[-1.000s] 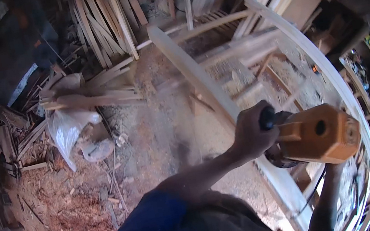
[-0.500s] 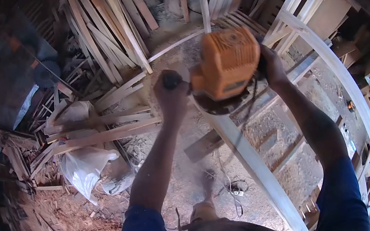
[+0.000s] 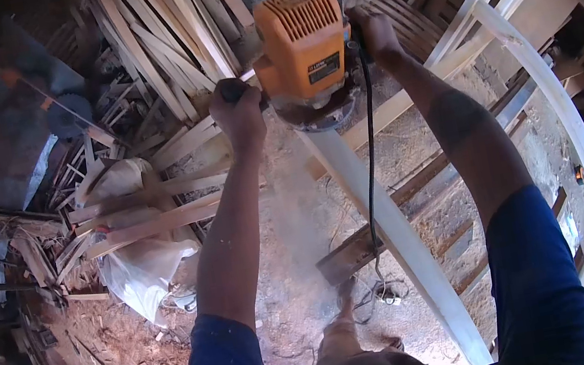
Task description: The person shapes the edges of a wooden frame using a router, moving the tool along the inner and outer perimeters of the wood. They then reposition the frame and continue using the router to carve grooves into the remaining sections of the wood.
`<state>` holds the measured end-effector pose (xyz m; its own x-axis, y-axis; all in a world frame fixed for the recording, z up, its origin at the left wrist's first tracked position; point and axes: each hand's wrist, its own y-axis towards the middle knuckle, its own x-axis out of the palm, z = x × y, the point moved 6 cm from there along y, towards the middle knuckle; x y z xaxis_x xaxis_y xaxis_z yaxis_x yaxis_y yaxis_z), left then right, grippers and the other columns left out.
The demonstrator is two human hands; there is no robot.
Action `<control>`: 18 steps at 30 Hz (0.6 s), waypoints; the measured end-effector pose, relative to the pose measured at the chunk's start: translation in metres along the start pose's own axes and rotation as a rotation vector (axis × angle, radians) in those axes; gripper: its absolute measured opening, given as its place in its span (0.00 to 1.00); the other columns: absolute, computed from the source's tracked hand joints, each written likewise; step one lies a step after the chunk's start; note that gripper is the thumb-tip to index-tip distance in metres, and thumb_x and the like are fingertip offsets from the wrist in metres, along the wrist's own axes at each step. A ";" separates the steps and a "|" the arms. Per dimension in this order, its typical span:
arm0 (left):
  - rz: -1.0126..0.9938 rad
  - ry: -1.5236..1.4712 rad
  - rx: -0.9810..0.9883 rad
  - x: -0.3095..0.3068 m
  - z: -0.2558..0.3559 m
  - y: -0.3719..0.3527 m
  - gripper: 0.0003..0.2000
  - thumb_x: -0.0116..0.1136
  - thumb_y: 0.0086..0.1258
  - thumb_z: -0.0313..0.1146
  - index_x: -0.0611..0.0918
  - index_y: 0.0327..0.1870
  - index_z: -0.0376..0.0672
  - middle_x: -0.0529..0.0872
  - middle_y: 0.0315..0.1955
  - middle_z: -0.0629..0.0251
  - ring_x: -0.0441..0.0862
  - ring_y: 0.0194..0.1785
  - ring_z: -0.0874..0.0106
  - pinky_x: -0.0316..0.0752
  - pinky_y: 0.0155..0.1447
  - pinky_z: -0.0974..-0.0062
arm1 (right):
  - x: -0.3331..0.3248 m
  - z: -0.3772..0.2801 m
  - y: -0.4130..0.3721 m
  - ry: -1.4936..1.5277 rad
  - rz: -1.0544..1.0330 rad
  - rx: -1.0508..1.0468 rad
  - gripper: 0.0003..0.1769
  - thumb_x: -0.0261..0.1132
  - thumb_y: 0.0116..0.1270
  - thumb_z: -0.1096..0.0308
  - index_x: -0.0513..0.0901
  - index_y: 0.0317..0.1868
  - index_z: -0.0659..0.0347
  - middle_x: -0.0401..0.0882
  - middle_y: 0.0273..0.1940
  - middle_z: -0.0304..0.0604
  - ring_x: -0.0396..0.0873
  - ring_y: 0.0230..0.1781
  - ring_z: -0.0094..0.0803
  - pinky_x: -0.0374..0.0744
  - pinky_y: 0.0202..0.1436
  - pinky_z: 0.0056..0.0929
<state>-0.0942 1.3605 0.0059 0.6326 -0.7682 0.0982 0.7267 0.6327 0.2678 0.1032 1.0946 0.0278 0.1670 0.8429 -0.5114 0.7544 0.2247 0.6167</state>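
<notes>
An orange wood router [image 3: 304, 40] sits on the far part of a long pale timber board [image 3: 394, 231]. My left hand [image 3: 239, 113] is wrapped round the router's dark knob handle on the left. On the other side my right hand [image 3: 374, 35] grips the router's right handle, its fingers partly hidden behind the wrist and the tool. A black power cord [image 3: 371, 145] runs from the router down across the board. The router's bit and the point where it meets the wood are hidden under its base.
Long wooden strips [image 3: 158, 42] lean at the back left. A white plastic bag [image 3: 144, 275] lies among scraps on the left. A curved pale timber piece [image 3: 572, 133] arcs along the right. A power socket [image 3: 388, 295] lies on the sawdust-covered floor near a foot.
The router has moved away from me and to the left along the board, with both hands still on its handles. My arms are stretched farther forward.
</notes>
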 end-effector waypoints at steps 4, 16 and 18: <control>0.018 0.060 0.105 -0.001 0.006 0.011 0.06 0.59 0.50 0.23 0.79 0.30 0.36 0.79 0.22 0.68 0.79 0.26 0.75 0.77 0.33 0.73 | 0.017 0.020 0.001 0.291 -0.033 0.317 0.18 0.61 0.68 0.60 0.83 0.55 0.55 0.84 0.37 0.56 0.83 0.37 0.46 0.77 0.44 0.42; 0.072 0.113 0.132 -0.005 0.003 0.013 0.06 0.60 0.52 0.25 0.80 0.31 0.35 0.80 0.23 0.67 0.78 0.25 0.75 0.75 0.32 0.73 | 0.022 0.007 -0.002 0.134 -0.046 0.272 0.17 0.58 0.70 0.61 0.82 0.57 0.47 0.86 0.44 0.55 0.84 0.49 0.51 0.78 0.53 0.44; 0.069 0.115 0.096 -0.005 0.003 0.012 0.06 0.60 0.52 0.26 0.79 0.31 0.36 0.79 0.22 0.68 0.76 0.24 0.75 0.75 0.31 0.74 | 0.021 0.004 -0.004 0.062 -0.082 0.304 0.17 0.58 0.70 0.61 0.82 0.57 0.44 0.85 0.45 0.56 0.83 0.51 0.52 0.78 0.55 0.45</control>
<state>-0.0891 1.3714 0.0116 0.7108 -0.7033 0.0107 0.6549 0.6672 0.3550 0.1061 1.1089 0.0120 0.0656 0.8584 -0.5087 0.9205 0.1448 0.3629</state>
